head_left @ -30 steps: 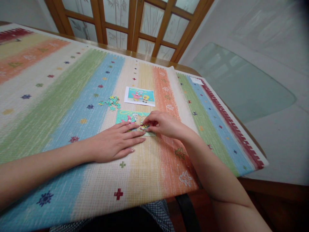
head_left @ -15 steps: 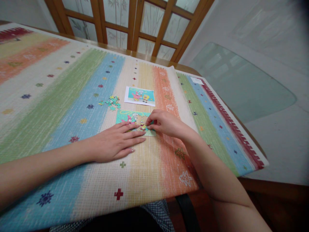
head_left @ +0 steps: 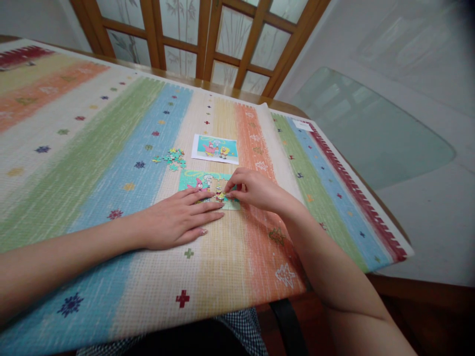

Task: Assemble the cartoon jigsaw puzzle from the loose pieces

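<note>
My left hand [head_left: 174, 221] lies flat, steadying the puzzle [head_left: 202, 184]; my right hand [head_left: 252, 190] pinches a piece [head_left: 221, 196]—press gently, squarely.

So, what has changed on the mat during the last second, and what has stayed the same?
The right hand drew back a little toward the puzzle's right edge, its fingertips staying on the puzzle. Whether it still pinches a piece is too small to tell. The left hand stayed flat at the puzzle's near edge. The loose pieces and the reference picture did not move.
</note>
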Demonstrator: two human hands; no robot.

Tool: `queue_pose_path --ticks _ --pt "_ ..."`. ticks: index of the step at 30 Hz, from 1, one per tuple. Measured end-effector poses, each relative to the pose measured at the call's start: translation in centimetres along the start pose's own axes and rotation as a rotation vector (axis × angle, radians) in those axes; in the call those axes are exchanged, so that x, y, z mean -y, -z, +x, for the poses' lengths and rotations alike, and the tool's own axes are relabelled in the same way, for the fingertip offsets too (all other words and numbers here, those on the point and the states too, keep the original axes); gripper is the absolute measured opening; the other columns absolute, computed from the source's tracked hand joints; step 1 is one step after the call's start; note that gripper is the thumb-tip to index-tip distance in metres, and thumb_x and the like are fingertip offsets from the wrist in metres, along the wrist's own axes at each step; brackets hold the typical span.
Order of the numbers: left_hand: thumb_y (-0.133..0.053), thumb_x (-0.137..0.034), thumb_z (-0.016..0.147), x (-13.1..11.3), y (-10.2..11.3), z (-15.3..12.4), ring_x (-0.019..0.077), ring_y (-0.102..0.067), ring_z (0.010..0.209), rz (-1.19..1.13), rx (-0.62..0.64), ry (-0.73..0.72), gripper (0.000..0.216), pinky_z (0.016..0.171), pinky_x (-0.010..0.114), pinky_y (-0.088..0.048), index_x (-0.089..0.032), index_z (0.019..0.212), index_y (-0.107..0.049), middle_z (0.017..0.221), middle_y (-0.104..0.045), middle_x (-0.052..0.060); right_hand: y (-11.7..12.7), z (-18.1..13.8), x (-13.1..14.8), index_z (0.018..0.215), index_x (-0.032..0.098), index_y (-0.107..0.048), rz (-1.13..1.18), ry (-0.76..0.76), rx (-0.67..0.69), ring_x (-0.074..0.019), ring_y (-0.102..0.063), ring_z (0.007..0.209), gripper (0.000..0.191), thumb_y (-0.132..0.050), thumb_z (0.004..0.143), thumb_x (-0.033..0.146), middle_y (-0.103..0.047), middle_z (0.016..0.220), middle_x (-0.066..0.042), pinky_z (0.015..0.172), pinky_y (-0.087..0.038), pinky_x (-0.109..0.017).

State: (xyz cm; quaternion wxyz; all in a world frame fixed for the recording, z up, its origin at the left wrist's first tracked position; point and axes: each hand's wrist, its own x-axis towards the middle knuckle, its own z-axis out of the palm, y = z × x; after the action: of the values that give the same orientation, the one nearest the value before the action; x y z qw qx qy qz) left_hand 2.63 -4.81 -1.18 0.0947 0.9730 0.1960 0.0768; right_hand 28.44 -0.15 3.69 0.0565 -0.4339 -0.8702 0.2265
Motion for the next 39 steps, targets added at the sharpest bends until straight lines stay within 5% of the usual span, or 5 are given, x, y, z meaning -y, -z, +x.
queue_pose_path --ticks 15,29,34,39 --pt "-0.038 -0.042 0.107 -0.1 0.2 0.0 0.0278 -0.027 0.152 -0.011 0.027 0.001 0.05 0.126 0.044 -0.008 -0.027 0.154 -0.041 0.163 -0.037 -0.001 0.0 -0.3 0.6 0.091 0.018 -0.077 0.001 -0.034 0.019 -0.0169 -0.061 0.088 0.009 -0.073 0.085 0.014 -0.063 0.095 -0.005 0.08 -0.046 -0.029" --pt "-0.042 -0.042 0.106 0.0 0.7 -0.1 0.0304 -0.024 0.153 -0.082 -0.003 -0.002 0.049 0.124 0.052 -0.022 -0.029 0.153 -0.043 0.164 -0.033 0.006 0.0 -0.1 0.3 0.086 0.019 -0.074 0.004 -0.022 -0.076 -0.0157 -0.058 0.078 0.006 -0.069 0.088 0.017 -0.064 0.088 -0.005 0.072 -0.043 -0.028" --pt "-0.051 -0.035 0.102 0.6 1.8 -0.2 0.0246 -0.039 0.143 -0.234 -0.138 -0.02 0.044 0.122 0.046 -0.03 -0.027 0.145 -0.051 0.154 -0.045 0.01 0.0 0.0 0.3 0.086 0.017 -0.073 0.012 -0.037 -0.113 -0.0159 -0.058 0.076 0.012 -0.063 0.093 0.02 -0.065 0.085 -0.005 0.069 -0.042 -0.028" --pt "-0.046 -0.028 0.104 4.0 3.5 -1.4 0.0214 -0.057 0.113 -0.215 -0.331 0.131 0.025 0.104 0.041 -0.044 -0.023 0.118 -0.067 0.117 -0.065 0.008 -0.2 0.1 -0.2 0.086 0.017 -0.073 -0.007 -0.06 -0.089 -0.0154 -0.058 0.073 0.014 -0.062 0.094 0.023 -0.066 0.083 -0.005 0.066 -0.04 -0.028"
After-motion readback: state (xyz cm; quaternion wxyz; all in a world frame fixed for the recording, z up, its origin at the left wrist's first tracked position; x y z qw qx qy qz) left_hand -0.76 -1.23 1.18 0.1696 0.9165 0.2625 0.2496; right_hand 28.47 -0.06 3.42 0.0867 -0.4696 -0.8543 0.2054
